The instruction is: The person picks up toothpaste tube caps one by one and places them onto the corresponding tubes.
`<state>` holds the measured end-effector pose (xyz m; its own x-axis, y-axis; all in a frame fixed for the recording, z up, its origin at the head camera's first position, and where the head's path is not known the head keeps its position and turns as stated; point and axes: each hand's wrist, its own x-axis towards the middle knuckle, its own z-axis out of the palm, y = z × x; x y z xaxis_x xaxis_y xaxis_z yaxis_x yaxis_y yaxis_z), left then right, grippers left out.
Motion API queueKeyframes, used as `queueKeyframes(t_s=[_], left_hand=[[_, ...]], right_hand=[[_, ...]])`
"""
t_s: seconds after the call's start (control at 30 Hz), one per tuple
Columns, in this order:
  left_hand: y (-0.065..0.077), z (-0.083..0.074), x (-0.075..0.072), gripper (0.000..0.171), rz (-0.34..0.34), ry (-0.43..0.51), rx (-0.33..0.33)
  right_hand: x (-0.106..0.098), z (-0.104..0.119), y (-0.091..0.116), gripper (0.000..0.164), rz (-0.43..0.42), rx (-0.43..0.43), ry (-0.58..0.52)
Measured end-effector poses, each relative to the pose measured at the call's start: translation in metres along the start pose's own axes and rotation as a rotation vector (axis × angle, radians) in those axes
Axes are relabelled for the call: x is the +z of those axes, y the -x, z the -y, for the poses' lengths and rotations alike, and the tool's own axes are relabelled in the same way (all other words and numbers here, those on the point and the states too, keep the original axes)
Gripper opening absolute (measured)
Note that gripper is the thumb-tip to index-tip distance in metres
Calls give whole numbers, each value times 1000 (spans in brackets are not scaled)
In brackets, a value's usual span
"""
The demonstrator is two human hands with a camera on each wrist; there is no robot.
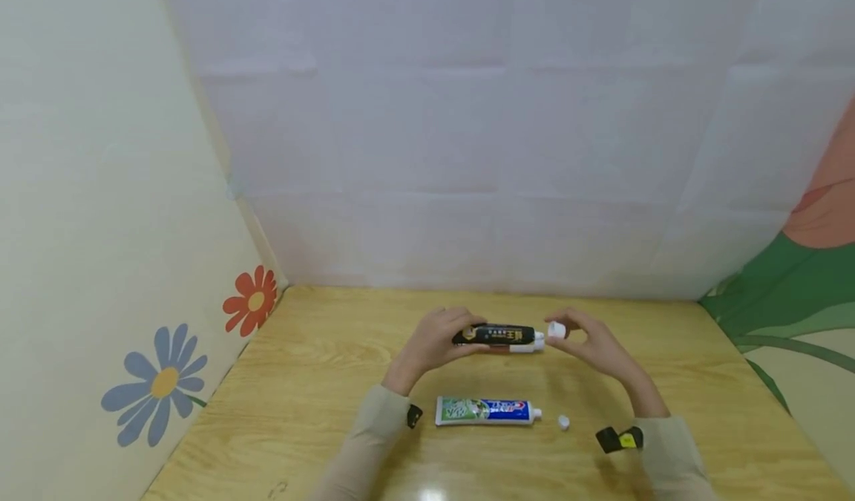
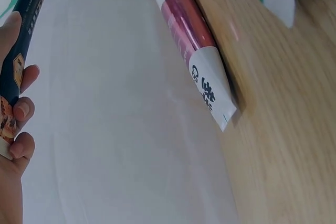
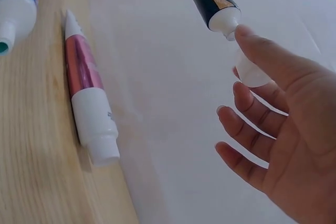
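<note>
My left hand grips a black toothpaste tube, held above the table with its nozzle toward the right. In the right wrist view that nozzle is bare. My right hand pinches a white cap between thumb and fingers, just beyond the nozzle. A pink and white toothpaste tube lies on the table with its white cap on; the black tube partly covers it in the head view. Nearer the body lies a green and blue toothpaste tube, its nozzle uncovered. A small white cap sits to its right.
The wooden table meets a white sheet at its back edge. A wall with painted flowers stands on the left. On the right hangs a panel with green leaf shapes.
</note>
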<state>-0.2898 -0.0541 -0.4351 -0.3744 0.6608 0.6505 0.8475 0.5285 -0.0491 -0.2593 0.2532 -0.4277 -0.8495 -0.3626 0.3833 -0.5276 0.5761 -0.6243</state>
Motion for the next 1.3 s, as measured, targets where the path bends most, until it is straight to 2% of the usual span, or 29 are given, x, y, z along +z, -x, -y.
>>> queueKeyframes(t_s=[0.2,0.4,0.63,0.9,1.07,1.3], left_hand=[[-2,-1,-1,48,-38,-2,11],[-2,-2,-3,49,-64,-23,30],[-1,-2,-4,48,-57,-20,42],[-11,1,-11,48,-73,-46,64],[-15,-2,-14,49,-85,-69,82],[-13,-6,-12,49,-76,-67,62]], right_hand=[[-1,4,-4,31,-15,32,-30],[-1,6,-3,26,-15,7,-26],[1,6,-2,23,-8,-8,-35],[1,8,-10,19,-23,14,-73],[0,9,-11,17,-22,18,-99],[1,9,-7,17,-14,34,-99]])
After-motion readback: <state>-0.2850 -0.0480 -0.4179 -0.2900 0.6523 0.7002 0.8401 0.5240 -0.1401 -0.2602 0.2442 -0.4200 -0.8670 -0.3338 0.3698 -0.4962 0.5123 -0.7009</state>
